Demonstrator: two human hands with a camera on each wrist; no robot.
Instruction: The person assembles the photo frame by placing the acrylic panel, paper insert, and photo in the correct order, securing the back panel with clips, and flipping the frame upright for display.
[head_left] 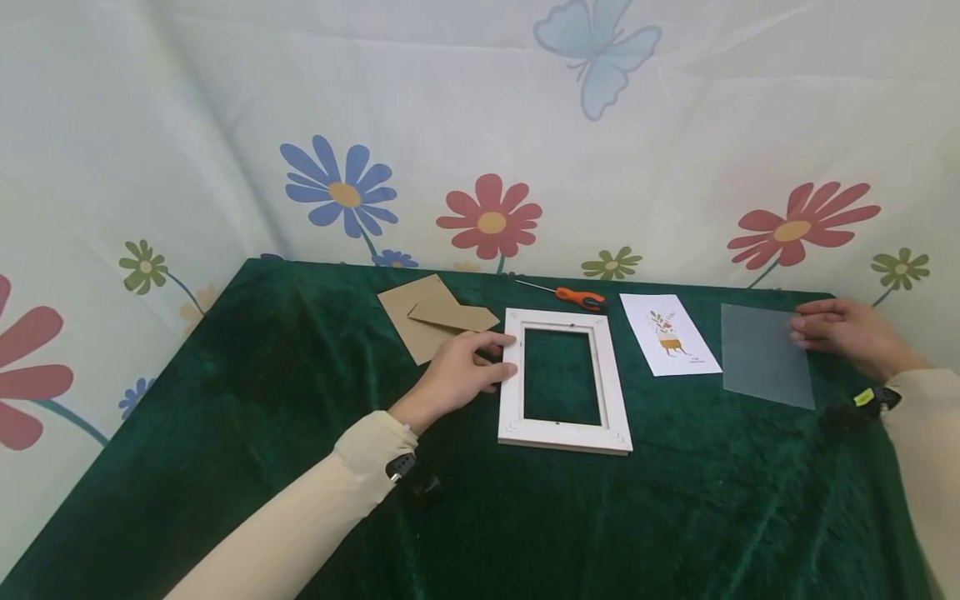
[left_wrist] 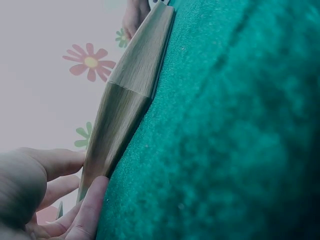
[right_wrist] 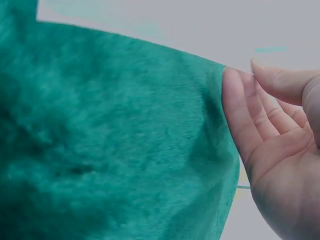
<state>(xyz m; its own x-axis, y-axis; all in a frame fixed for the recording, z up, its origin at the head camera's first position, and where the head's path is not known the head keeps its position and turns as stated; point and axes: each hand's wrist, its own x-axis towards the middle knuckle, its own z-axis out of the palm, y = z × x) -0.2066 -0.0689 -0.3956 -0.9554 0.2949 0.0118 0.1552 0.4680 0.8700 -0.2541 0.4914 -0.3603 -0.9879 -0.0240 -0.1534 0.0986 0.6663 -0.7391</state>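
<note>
Bench (head_left: 225, 467): green velvet cover, soft and grabby; I judge thin items want lifting by an edge rather than sliding.

White frame (head_left: 564, 381): lies flat, centre of bench, opening empty. My left hand (head_left: 455, 377) rests at its left rail, fingers (head_left: 498, 340) loosely extended, touching, not gripping. Best kept steady there.

Clear sheet (head_left: 765, 357): flat, right of the frame, apart from it. My right hand (head_left: 847, 333) sits on its far right corner, fingers straight and together, pressing lightly; handle by edges to avoid smudges.

Printed card (head_left: 670, 335): between frame and sheet.

Brown backing pieces (head_left: 431, 321): behind my left hand.

Orange-handled screwdriver (head_left: 577, 296): beyond the frame.
</note>
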